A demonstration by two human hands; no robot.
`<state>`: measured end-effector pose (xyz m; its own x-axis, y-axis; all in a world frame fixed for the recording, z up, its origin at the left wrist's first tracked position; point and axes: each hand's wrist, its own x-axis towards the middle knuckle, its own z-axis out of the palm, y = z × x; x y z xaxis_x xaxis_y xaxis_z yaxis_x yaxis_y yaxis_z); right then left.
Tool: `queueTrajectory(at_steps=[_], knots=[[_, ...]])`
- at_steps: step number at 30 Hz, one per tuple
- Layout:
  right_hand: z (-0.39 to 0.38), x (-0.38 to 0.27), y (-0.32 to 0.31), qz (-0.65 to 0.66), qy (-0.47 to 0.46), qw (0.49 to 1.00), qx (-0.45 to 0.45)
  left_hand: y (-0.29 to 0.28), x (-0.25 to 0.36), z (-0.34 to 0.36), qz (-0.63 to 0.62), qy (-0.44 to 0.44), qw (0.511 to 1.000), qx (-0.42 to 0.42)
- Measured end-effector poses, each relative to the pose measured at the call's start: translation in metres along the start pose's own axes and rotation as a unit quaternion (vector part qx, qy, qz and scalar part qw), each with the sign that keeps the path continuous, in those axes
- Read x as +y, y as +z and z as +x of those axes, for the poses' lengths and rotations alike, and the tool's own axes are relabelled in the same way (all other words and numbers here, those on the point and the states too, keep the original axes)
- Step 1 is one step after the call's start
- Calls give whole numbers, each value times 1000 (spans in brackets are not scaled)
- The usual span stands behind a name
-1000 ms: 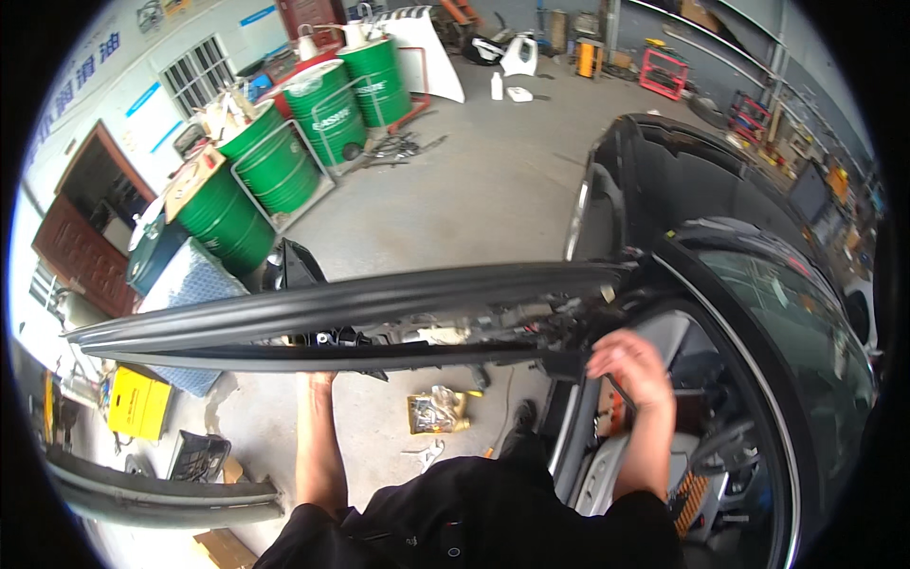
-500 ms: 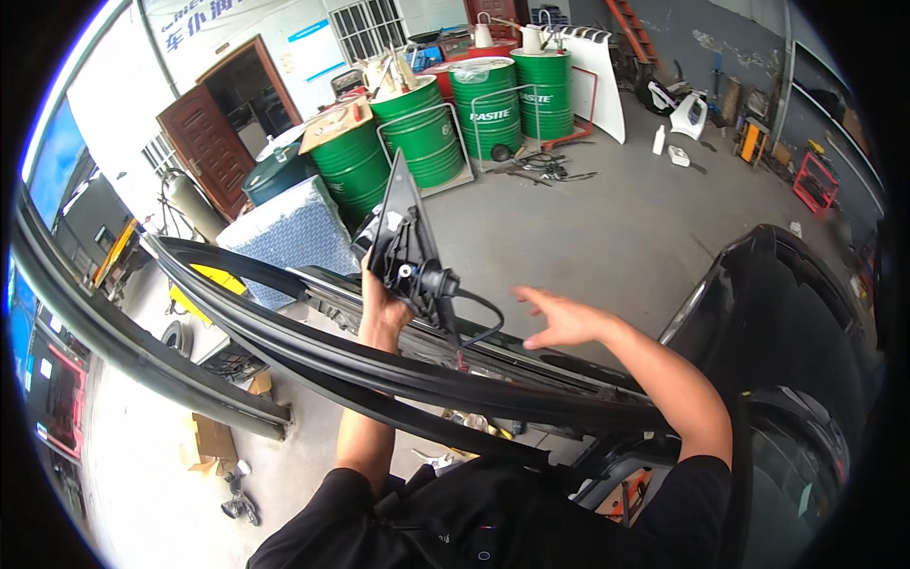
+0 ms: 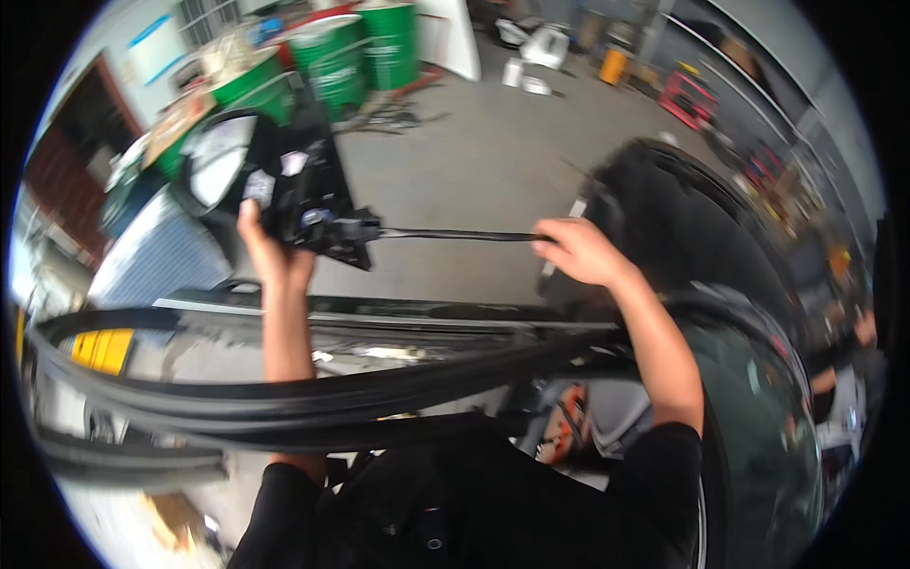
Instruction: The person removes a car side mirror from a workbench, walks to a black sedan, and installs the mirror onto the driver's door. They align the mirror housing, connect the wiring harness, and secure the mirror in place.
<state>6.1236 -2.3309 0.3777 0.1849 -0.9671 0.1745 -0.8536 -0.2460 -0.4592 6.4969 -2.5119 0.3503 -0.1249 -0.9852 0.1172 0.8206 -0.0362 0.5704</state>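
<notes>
My left hand (image 3: 270, 251) grips a black car side mirror assembly (image 3: 275, 185) held up above an open car door frame (image 3: 360, 365). A black cable (image 3: 455, 235) runs from the mirror's base to the right. My right hand (image 3: 578, 248) pinches the end of that cable, pulled out level. Both forearms reach over the door's black window frame and rubber seal. The mirror glass (image 3: 216, 161) faces up and left.
A black car body (image 3: 720, 284) fills the right side. Green drums (image 3: 370, 43) stand at the far wall on a grey concrete floor (image 3: 483, 161). A yellow box (image 3: 100, 349) and grey mesh panel (image 3: 156, 256) lie at the left. Another person's hand (image 3: 864, 327) shows at the far right.
The mirror has been lifted clear of the door. My right hand took the cable and drew it out to the right. The view swung back toward the car.
</notes>
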Motion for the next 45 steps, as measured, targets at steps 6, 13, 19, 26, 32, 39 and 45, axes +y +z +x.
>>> queueTrajectory(at_steps=[6,13,19,26,32,39,45], knots=[[-54,45,19,-66,47,996,-40,10,-56,-14,-83,-66,986,-132],[-67,81,34,-27,91,995,-44,9,-95,-18,-49,-84,990,-104],[-19,108,36,-55,54,991,-109,-6,-100,-10,-44,-94,990,-97],[-23,108,17,155,54,974,-157,-17,-103,-16,-10,-63,997,-50],[-27,88,21,238,67,957,-148,-13,-100,-20,58,-15,998,-25],[-32,97,34,283,51,941,-180,16,-108,-34,-35,-121,986,-106],[-37,108,50,364,52,905,-214,27,-129,-36,-100,-193,951,-222]])
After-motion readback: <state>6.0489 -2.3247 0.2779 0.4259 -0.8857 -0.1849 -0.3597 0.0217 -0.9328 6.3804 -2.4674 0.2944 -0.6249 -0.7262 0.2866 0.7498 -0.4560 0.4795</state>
